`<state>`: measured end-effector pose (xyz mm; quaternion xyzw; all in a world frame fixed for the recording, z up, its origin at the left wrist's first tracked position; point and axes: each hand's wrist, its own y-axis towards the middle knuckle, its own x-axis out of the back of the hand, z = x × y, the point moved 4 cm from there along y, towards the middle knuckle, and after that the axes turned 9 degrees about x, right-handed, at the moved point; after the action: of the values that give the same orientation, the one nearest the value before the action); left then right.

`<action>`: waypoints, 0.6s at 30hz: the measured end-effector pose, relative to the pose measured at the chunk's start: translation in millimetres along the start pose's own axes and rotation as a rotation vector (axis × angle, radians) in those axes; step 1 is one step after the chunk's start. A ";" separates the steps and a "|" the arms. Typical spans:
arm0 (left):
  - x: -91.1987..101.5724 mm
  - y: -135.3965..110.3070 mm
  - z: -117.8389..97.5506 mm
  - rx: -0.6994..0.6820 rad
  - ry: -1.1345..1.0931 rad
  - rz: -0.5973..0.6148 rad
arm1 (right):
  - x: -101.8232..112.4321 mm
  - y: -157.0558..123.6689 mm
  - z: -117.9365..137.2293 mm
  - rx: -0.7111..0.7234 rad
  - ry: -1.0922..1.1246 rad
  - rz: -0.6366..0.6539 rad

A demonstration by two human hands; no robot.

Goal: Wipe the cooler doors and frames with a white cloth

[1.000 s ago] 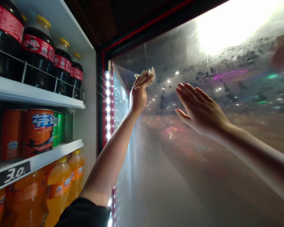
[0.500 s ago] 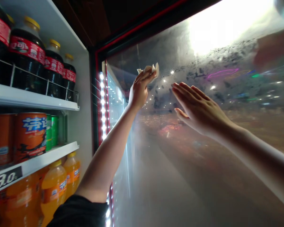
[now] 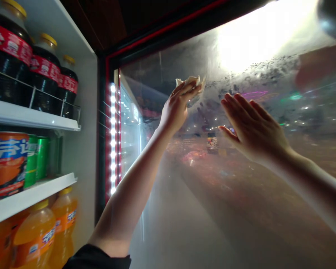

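My left hand (image 3: 176,110) is raised against the fogged glass door (image 3: 212,209) of a drinks cooler. It is shut on a crumpled paper tissue (image 3: 190,81), pressed to the wet, misted pane. To its right, my right hand (image 3: 252,129) holds nothing, its fingers spread and its palm toward the glass. I cannot tell whether that palm touches the pane. A black sleeve (image 3: 98,262) shows at the bottom edge.
To the left stand white shelves (image 3: 30,121) holding dark bottles with red labels (image 3: 44,78), orange cans (image 3: 7,164), green cans (image 3: 42,157) and orange soda bottles (image 3: 36,235). A white LED strip (image 3: 112,138) runs up the black-and-red door frame (image 3: 106,63).
The shelves have slid left in view as my head turned right. Both hands have shifted right in the picture, and the tissue stays in my left hand.
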<state>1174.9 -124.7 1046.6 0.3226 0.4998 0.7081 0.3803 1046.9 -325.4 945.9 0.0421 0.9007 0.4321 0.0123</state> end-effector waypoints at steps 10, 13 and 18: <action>9.3 -51.0 -20.4 0.081 -0.050 -0.091 | 2.0 -1.2 -0.8 -0.003 -0.074 0.048; -3.2 -34.3 -32.5 0.014 -0.096 -0.027 | 3.1 -0.5 1.1 -0.036 -0.060 0.099; -6.4 15.3 -13.1 -0.010 -0.156 -0.011 | 4.2 -2.7 -2.6 -0.055 -0.012 0.107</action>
<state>1163.8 -139.6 1056.9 0.3722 0.4668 0.6814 0.4234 1042.4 -328.7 945.5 0.0926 0.8849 0.4564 -0.0043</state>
